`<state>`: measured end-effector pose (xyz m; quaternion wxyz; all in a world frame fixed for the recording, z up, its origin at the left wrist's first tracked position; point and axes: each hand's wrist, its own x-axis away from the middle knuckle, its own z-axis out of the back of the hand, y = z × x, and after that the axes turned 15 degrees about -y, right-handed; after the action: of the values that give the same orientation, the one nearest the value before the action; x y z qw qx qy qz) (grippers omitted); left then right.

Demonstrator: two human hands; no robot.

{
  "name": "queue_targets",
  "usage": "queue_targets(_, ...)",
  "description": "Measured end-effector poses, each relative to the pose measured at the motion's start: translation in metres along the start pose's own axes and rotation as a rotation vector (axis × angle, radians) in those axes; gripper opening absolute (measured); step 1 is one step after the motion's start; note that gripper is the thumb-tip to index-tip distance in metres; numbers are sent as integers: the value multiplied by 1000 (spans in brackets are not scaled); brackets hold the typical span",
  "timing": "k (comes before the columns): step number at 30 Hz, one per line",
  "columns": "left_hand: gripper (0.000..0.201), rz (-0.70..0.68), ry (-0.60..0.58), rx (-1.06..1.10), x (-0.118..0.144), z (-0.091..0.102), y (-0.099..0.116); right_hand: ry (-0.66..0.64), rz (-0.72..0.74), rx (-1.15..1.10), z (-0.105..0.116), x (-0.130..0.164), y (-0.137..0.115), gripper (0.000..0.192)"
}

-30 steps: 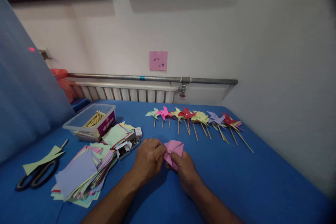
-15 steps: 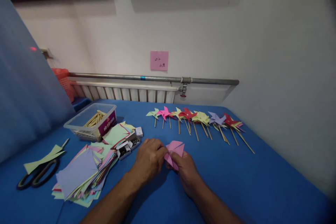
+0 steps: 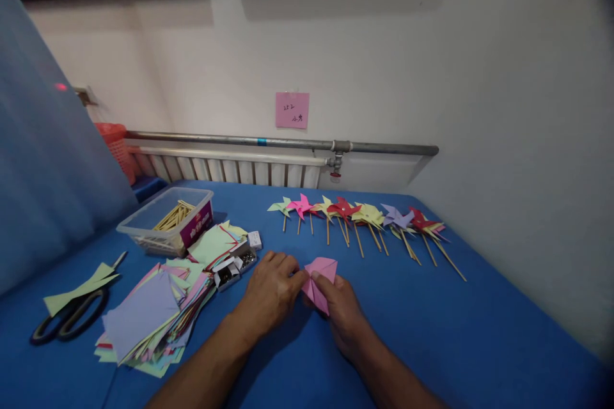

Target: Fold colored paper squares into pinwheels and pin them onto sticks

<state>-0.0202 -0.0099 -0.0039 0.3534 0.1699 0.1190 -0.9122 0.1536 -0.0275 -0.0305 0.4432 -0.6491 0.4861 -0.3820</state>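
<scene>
A pink folded paper piece [image 3: 320,278] sits between my two hands over the blue table [image 3: 470,332]. My left hand [image 3: 271,294] pinches its left side with the fingertips. My right hand [image 3: 340,310] grips its lower right part, thumb on top. Behind the hands lies a row of finished paper pinwheels on wooden sticks [image 3: 364,217], in green, pink, yellow, red and purple.
A messy stack of coloured paper squares [image 3: 153,313] lies left of my hands. Small boxes of pins [image 3: 233,265] stand beside it. A clear plastic tub with wooden sticks [image 3: 165,220] is further back left. Black scissors [image 3: 67,319] rest on a green paper strip. A radiator runs along the wall.
My fingers have pressed the pink paper's flaps closer together, so it looks flatter. Both hands stay in nearly the same place.
</scene>
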Motion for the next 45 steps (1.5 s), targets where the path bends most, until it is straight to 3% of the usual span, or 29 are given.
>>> queue_targets(18, 14, 5, -53, -23, 1, 0, 0, -49, 20, -15, -5, 4, -11, 45)
queue_targets(25, 16, 6, -55, -50, 1, 3, 2, -49, 30, -29, -6, 5, -13, 37)
queue_targets(36, 16, 1, -31, -31, 0, 2, 2, -42, 13, -28, 0, 0, -3, 34)
queue_targets(42, 22, 31, -12, 74, 1, 4, 5, -35, 34, 8, 5, -2, 4, 37)
queue_targets(45, 25, 166, 41, 261, 0, 7, 6, -22, 36, 29, 5, -1, 3, 40)
